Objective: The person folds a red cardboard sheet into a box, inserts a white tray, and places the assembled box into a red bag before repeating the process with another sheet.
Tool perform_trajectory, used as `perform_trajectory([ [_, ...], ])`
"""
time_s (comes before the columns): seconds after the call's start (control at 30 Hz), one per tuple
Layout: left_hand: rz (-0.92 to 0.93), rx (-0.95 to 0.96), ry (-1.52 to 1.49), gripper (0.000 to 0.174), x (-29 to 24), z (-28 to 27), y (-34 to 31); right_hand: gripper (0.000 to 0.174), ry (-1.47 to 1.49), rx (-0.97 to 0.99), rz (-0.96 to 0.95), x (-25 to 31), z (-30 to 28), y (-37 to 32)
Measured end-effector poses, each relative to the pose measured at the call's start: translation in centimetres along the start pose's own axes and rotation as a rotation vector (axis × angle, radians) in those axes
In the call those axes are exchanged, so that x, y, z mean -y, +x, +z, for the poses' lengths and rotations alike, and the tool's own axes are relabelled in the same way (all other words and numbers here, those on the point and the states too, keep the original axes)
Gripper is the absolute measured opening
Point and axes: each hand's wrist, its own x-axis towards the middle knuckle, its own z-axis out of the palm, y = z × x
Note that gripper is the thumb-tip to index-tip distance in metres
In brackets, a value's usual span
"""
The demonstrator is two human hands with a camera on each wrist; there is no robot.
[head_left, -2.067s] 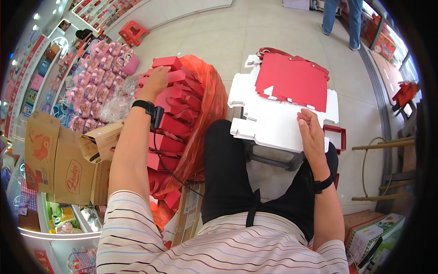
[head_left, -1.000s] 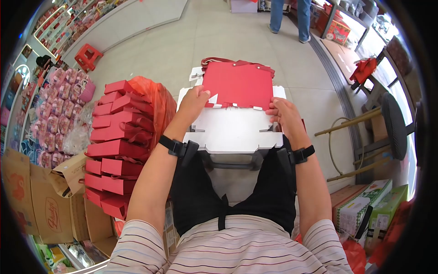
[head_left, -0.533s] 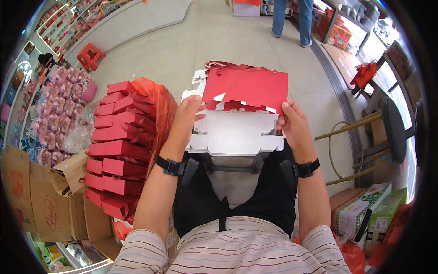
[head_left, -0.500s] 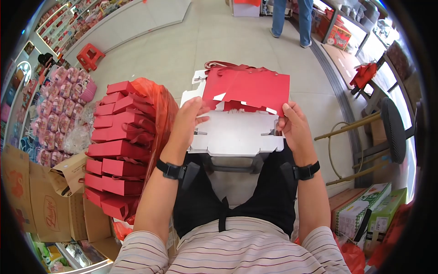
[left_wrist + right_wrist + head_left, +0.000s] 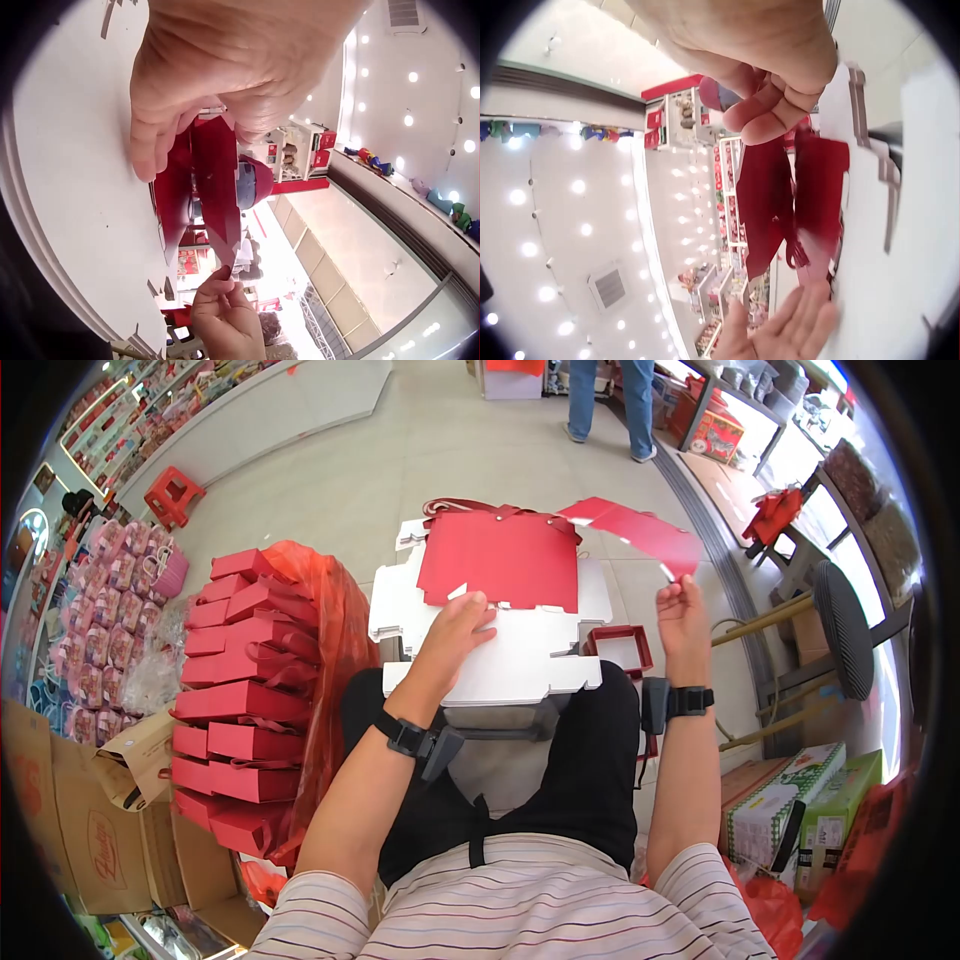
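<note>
My right hand (image 5: 684,625) pinches a corner of a flat red cardboard sheet (image 5: 640,530), raised to the right of a pile. White tabs show along the sheet's edge, and its far part bends down. The pile has red sheets (image 5: 500,560) with dark red straps at the far edge, lying over white die-cut card blanks (image 5: 525,660). Near the red sheets' lower left edge is my left hand (image 5: 455,640), fingers loosely extended over the white card. In the right wrist view the left hand (image 5: 784,334) appears with fingers spread and nothing gripped.
Several red boxes with ribbon handles (image 5: 245,700) are stacked at the left beside an orange plastic bag (image 5: 345,610). Red open frames (image 5: 620,650) sit on the right. Cartons (image 5: 100,820) stand at far left; a round stool (image 5: 842,630) at right.
The left hand went from the red boxes at the left to the pile. The right hand took a red sheet's corner, lifted it off the pile and carried it rightward.
</note>
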Motion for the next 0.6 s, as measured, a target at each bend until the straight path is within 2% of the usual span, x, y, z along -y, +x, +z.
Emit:
perform_trajectory([
  [0.13, -0.014, 0.054, -0.005, 0.067, -0.1, 0.5, -0.4, 0.006, -0.118, 0.144, -0.072, 2.3, 1.9, -3.8],
  [0.2, -0.015, 0.094, -0.052, 0.068, -1.2, 2.1, -1.4, 0.006, -0.140, 0.188, 0.002, 1.4, 3.6, -7.0],
  [0.3, 0.087, 0.105, -0.174, 0.070, -2.8, 4.3, -2.8, 0.009, -0.191, 0.240, 0.120, -1.7, 5.4, -11.6],
  [0.33, 0.097, 0.129, -0.282, 0.061, -3.0, 4.2, -2.8, 0.009, -0.221, 0.276, 0.163, -2.7, 6.0, -13.3],
  [0.37, 0.165, 0.058, -0.315, 0.056, -3.0, 4.1, -3.0, 0.010, -0.254, 0.312, 0.196, -3.7, 6.6, -14.9],
  [0.43, 0.314, -0.048, -0.401, 0.049, -3.0, 4.4, -3.2, 0.015, -0.332, 0.379, 0.362, -5.2, 6.4, -17.5],
  [0.5, 0.308, -0.114, -0.405, 0.042, -3.9, 2.7, -3.5, 0.022, -0.588, 0.541, 0.588, -5.0, 6.4, -18.6],
  [0.57, 0.352, -0.099, -0.276, 0.041, -5.4, 1.0, -4.2, 0.026, -0.858, 0.682, 0.545, -3.6, 6.4, -17.9],
  [0.6, 0.281, -0.047, -0.191, 0.040, -6.2, 0.0, -4.6, 0.025, -0.958, 0.580, 0.409, -3.0, 6.5, -17.1],
])
